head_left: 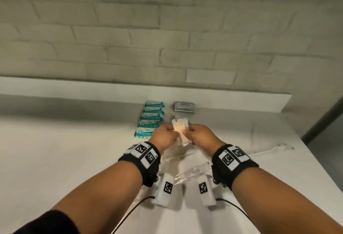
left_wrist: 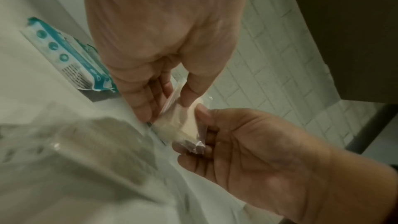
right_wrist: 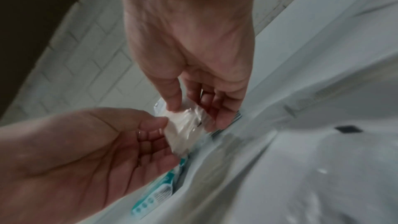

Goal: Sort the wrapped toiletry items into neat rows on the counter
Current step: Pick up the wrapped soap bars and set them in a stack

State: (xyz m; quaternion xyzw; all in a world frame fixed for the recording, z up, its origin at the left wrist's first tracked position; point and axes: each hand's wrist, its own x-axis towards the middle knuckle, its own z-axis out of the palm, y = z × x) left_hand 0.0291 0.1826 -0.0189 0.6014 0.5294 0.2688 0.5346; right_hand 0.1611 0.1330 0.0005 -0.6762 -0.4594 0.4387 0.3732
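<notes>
Counter: white counter (head_left: pixel 74 141) under a pale brick wall (head_left: pixel 167 29).
Rows: teal packets (head_left: pixel 151 120) lined up; grey packet (head_left: pixel 184 106) beside.
Hands: left hand (head_left: pixel 163 137) and right hand (head_left: pixel 202 137) each pinch the clear-wrapped item (head_left: pixel 181 130), likely squaring it for placement.

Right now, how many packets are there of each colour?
teal packets: 6
grey packet: 1
pale packet, pinched by left hand and right hand: 1
clear wrappers under the arms: too blurred to count
Total counted: 8
</notes>
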